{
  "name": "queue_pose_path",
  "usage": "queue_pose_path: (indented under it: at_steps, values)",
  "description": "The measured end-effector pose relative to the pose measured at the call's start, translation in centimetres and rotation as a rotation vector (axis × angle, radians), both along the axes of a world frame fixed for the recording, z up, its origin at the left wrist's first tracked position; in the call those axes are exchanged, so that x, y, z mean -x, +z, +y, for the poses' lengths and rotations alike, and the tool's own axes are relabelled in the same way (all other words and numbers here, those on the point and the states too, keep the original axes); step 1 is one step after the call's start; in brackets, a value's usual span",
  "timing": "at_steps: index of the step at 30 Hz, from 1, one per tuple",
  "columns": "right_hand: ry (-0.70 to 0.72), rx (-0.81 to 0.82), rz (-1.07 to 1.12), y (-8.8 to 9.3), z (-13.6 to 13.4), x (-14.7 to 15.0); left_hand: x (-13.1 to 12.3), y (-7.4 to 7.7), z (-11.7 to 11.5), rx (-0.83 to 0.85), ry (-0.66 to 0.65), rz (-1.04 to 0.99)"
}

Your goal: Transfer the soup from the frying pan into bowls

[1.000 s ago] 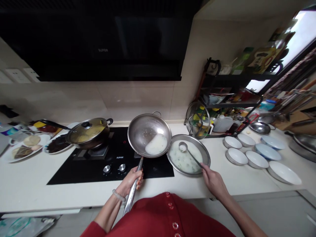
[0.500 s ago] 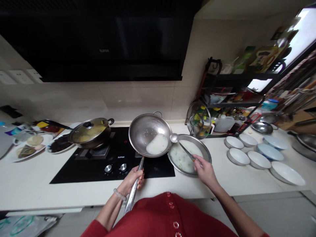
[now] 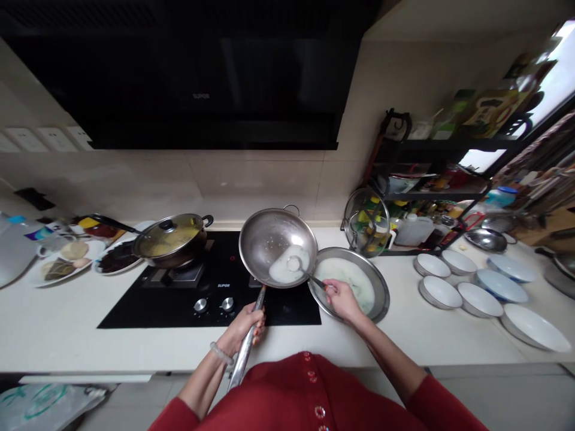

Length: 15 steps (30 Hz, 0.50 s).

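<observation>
My left hand (image 3: pixel 248 326) is closed around the long metal handle of a wok (image 3: pixel 260 236), which is tilted toward the right above the stove. White soup (image 3: pixel 283 266) with dark bits pools at the wok's lower right. In my right hand (image 3: pixel 341 297) is the handle of a metal ladle (image 3: pixel 294 263), its bowl dipped into that soup. A wide steel basin (image 3: pixel 381 287) of similar white soup stands on the counter beneath my right hand, close against the wok's right rim.
A lidded pan (image 3: pixel 173 239) sits on the left burner of the black stove (image 3: pixel 135 308). Plates of food (image 3: pixel 65 263) lie farther left. Several bowls (image 3: pixel 440 292) stand right of the basin. Behind it, a glass lid (image 3: pixel 367 221) leans by the condiment rack (image 3: pixel 431 194).
My right hand has moved left, bringing the ladle from above the basin's left edge into the soup in the wok. The left hand keeps its grip on the wok handle.
</observation>
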State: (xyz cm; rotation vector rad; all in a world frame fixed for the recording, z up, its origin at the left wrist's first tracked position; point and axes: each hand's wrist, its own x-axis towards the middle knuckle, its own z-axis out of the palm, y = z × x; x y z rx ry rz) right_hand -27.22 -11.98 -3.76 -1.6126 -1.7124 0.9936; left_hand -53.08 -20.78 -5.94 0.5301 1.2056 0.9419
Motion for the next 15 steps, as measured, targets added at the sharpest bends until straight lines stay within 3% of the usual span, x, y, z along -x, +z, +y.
queue_pose_path:
  at_steps: [6, 15]
  values:
    - [-0.178, 0.278, 0.386, 1.5, -0.3, -0.6, 0.0, 0.2, 0.0, -0.01, -0.018, -0.008]
    - [-0.234, 0.337, 0.426, 3.0, -1.1, -1.5, 0.1, 0.0, 0.0, 0.003, -0.009, 0.012]
